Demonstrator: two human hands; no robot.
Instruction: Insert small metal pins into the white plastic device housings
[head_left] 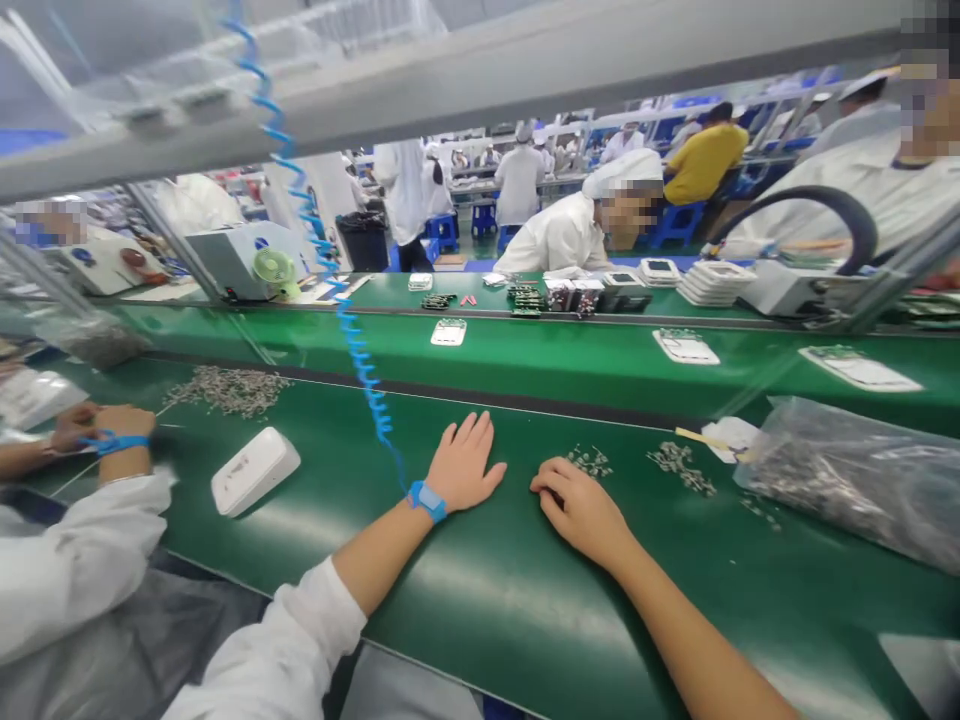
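My left hand (pixel 466 468) lies flat on the green bench with its fingers spread and nothing in it. A blue wrist strap (pixel 427 500) circles that wrist, joined to a coiled blue cord (pixel 360 350) hanging from above. My right hand (pixel 586 510) rests on the bench with its fingers curled inward; whatever may be in them is hidden. Just beyond its knuckles lies a small pile of metal parts (pixel 596 462). Another small pile (pixel 681 468) sits to its right. Left of my left hand stands a white wedge-shaped plastic housing (pixel 255 472).
At right lies a clear bag of small metal parts (pixel 847 480). A larger loose heap (pixel 229 390) spreads at far left, near a co-worker's hands (pixel 124 430). White panels (pixel 686 346) lie on the green belt (pixel 525 355) behind the bench. A metal beam (pixel 480 90) crosses overhead.
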